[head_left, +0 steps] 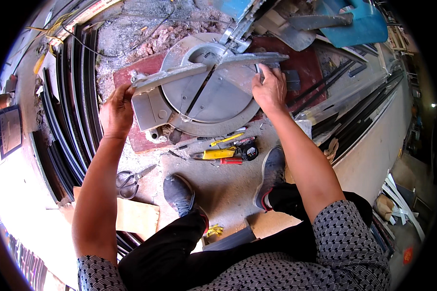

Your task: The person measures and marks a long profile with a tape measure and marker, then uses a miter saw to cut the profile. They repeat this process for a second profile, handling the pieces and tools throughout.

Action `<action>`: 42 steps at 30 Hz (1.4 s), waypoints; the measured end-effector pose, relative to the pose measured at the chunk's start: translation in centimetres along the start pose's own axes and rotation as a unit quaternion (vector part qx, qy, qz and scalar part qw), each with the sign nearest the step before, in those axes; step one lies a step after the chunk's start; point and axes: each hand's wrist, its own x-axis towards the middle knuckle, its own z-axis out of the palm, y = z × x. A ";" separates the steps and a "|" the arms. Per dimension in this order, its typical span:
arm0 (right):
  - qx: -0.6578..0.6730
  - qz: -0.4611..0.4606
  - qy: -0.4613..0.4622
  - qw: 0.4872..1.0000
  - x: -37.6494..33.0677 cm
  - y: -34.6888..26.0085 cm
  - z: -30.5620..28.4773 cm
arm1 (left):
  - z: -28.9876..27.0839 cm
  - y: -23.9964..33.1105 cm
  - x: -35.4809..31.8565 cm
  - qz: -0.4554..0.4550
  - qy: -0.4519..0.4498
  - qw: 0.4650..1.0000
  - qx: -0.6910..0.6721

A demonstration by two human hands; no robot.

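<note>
A grey mitre saw with a round turntable [218,97] stands on a dark red board [124,77] on the floor before me. My left hand [117,112] is closed at the left end of the saw's metal fence [172,77], fingertips partly hidden. At the fence's right end, my right hand [271,88] has its fingers bent against the metal, thumb lower over the turntable's edge. The dark slot across the turntable shows bare, with no workpiece on it. The saw's blue head and guard [354,26] are raised at the upper right.
Near my shoes lie a yellow utility knife [218,153], a red-handled tool [231,160], a black tape measure [249,150] and scissors [127,184]. Dark metal profiles [77,92] line the left side; more lie on the right. Metal shavings [141,39] cover the floor behind the saw.
</note>
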 end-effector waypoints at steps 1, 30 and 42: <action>0.021 -0.033 0.019 0.999 0.0 -0.6 -0.4 | 0.0 -0.1 0.0 0.001 0.003 1.000 -0.005; 0.204 0.013 -0.057 0.977 -11.7 -3.1 -3.3 | -0.6 8.2 6.8 -0.013 -0.168 0.979 -0.117; 0.131 0.166 -0.053 0.976 -20.1 4.6 -3.0 | 5.4 16.9 12.4 0.043 -0.294 0.954 0.037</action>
